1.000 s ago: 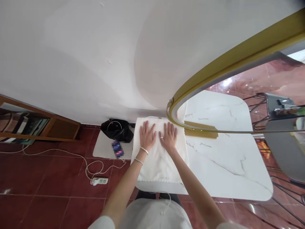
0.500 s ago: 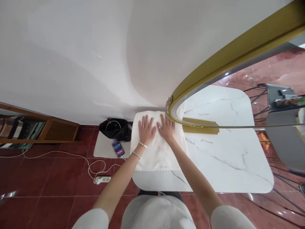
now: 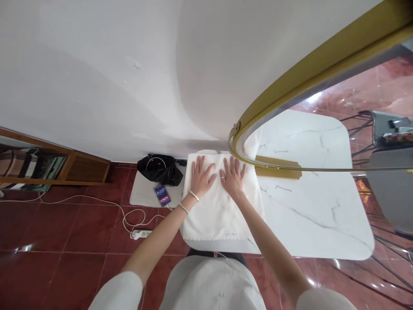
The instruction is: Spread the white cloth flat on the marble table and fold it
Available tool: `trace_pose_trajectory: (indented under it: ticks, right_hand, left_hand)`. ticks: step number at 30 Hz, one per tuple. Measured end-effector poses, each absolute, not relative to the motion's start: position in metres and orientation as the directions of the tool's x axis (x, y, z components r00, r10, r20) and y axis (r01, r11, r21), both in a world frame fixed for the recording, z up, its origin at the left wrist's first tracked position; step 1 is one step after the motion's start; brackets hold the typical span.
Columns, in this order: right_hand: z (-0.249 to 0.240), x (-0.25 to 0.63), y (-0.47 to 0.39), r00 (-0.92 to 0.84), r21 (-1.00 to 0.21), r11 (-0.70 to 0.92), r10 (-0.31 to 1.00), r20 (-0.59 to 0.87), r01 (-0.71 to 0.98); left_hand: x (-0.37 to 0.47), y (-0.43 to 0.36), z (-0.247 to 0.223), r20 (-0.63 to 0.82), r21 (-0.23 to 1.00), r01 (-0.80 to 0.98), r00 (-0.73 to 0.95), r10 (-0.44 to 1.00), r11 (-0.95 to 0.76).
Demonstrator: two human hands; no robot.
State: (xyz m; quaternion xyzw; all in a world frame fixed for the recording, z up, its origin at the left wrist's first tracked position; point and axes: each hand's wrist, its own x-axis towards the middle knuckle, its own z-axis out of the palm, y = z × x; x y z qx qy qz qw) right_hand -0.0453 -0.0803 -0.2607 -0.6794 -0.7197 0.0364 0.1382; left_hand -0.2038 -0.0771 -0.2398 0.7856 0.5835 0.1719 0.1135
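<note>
A white cloth (image 3: pixel 219 217) with a scalloped edge lies spread over the near-left end of the white marbled table (image 3: pixel 309 224). My left hand (image 3: pixel 200 177) rests flat on the cloth's far left part, fingers spread; two pale bands circle that wrist. My right hand (image 3: pixel 232 175) lies flat beside it with fingers apart and a ring on one finger. Both palms face down, near the cloth's far edge. The cloth looks mostly smooth, with faint wrinkles toward me.
A gold-framed round mirror (image 3: pixel 284 86) stands on its gold base (image 3: pixel 280 167) just right of my right hand. Left of the table, a black bag (image 3: pixel 159 169) and a phone (image 3: pixel 162 194) rest on a pale surface. A power strip (image 3: pixel 142 234) lies on the red floor. Chairs (image 3: pixel 390 189) stand at right.
The cloth has slid toward me on the table, its near edge now closer to the table's near rim. A strip of table shows beyond its far edge. Both hands stay flat on it.
</note>
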Motion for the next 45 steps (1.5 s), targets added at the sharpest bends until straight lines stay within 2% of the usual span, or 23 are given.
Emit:
trace_pose_trajectory:
  ticks: [6, 10, 13, 17, 20, 23, 30, 37, 41, 45]
  right_hand:
    - [-0.259, -0.047, -0.024, -0.022, -0.224, 0.041, 0.996, 0.089, 0.974]
    - [-0.254, -0.046, -0.019, -0.006, -0.259, 0.05, 0.986, 0.165, 0.965]
    - [-0.249, -0.046, -0.045, -0.038, -0.305, 0.092, 0.983, 0.178, 0.948]
    - [-0.245, -0.042, -0.115, -0.152, -0.347, 0.198, 0.976, 0.155, 0.916]
    - [-0.242, -0.038, -0.174, -0.264, -0.275, 0.286, 0.957, 0.117, 0.918]
    - [-0.238, -0.037, -0.219, -0.271, -0.201, 0.273, 0.962, 0.037, 0.941]
    - [-0.231, -0.035, -0.291, -0.242, -0.18, 0.237, 0.97, -0.009, 0.955]
    - [-0.229, -0.029, -0.317, -0.189, -0.147, 0.189, 0.982, 0.014, 0.971]
    - [-0.224, -0.022, -0.305, -0.196, -0.147, 0.195, 0.981, 0.012, 0.97]
    - [-0.222, -0.014, -0.278, -0.212, -0.148, 0.22, 0.975, 0.068, 0.964]
  left_hand:
    - [-0.198, -0.025, -0.248, 0.195, 0.372, 0.883, 0.228, 0.954, -0.287]
    - [-0.193, -0.014, -0.244, 0.195, 0.383, 0.874, 0.24, 0.951, -0.299]
    - [-0.195, -0.045, -0.239, 0.145, 0.405, 0.862, 0.268, 0.952, -0.305]
    - [-0.203, -0.125, -0.235, 0.123, 0.393, 0.86, 0.302, 0.945, -0.325]
    - [-0.209, -0.177, -0.234, 0.09, 0.372, 0.874, 0.3, 0.95, -0.312]
    - [-0.21, -0.209, -0.23, 0.042, 0.362, 0.884, 0.301, 0.953, -0.295]
    - [-0.204, -0.27, -0.219, -0.008, 0.333, 0.902, 0.293, 0.956, -0.274]
    - [-0.2, -0.283, -0.217, 0.014, 0.352, 0.885, 0.32, 0.947, -0.304]
    - [-0.195, -0.268, -0.21, 0.001, 0.356, 0.875, 0.352, 0.936, -0.329]
    - [-0.186, -0.245, -0.207, 0.016, 0.331, 0.877, 0.363, 0.932, -0.348]
